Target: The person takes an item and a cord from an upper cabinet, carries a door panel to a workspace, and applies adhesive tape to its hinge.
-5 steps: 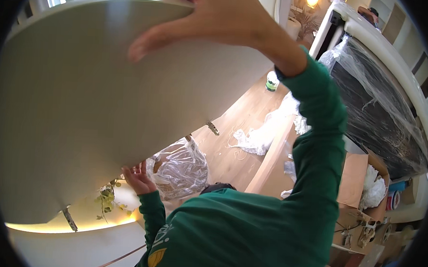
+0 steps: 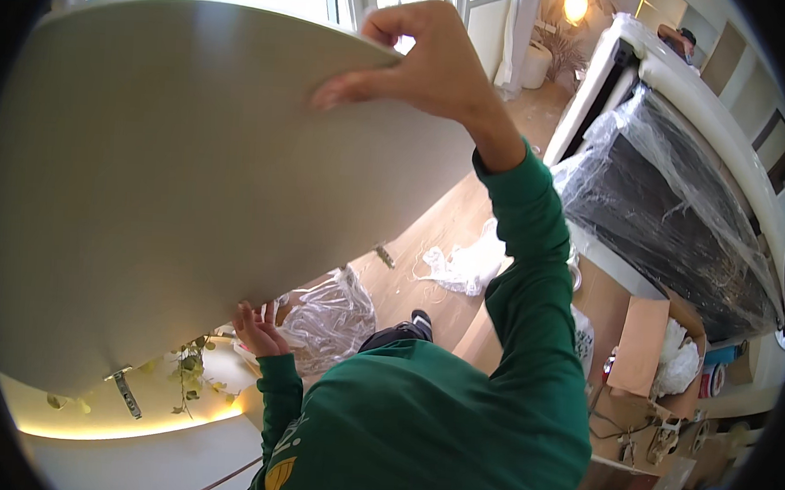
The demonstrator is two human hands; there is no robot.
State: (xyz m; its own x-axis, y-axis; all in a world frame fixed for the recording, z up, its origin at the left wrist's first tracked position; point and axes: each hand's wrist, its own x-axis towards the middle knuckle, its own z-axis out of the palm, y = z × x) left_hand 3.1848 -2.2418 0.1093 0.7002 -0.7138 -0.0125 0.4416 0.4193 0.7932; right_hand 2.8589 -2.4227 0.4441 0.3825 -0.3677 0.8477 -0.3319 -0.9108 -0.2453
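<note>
Now the pale panel (image 2: 175, 163) spans between both hands' fingers: right hand (image 2: 430, 62) pinching its upper edge, thumb across the face; left hand (image 2: 260, 334) at the lower edge, grip unclear. Well right of those fingers, an open cardboard box (image 2: 637, 347) holds white wrapping (image 2: 677, 362).

The right grip (image 2: 424, 60) is high, its thumb (image 2: 352, 88) extended, the left grip (image 2: 261, 333) lower and loosely cupped.
</note>
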